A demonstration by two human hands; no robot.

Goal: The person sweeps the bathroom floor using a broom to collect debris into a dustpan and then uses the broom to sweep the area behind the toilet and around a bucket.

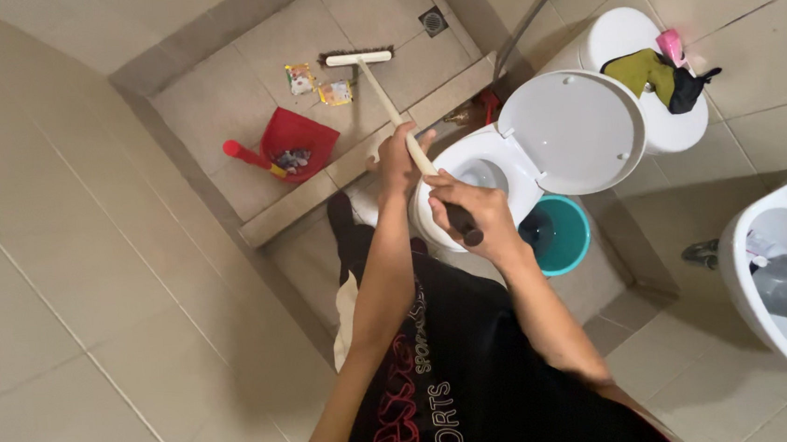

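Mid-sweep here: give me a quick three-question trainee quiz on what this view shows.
1. True or false: both hands grip the broom handle.
2. Where do the two wrappers lie? A) inside the red dustpan B) on the tiled floor just beside the broom head C) in the teal bucket
3. Fill in: the toilet lid stands ____.

Key: 1 true, the left hand sits further down the handle and the right hand near its dark end; 2 B; 3 open.
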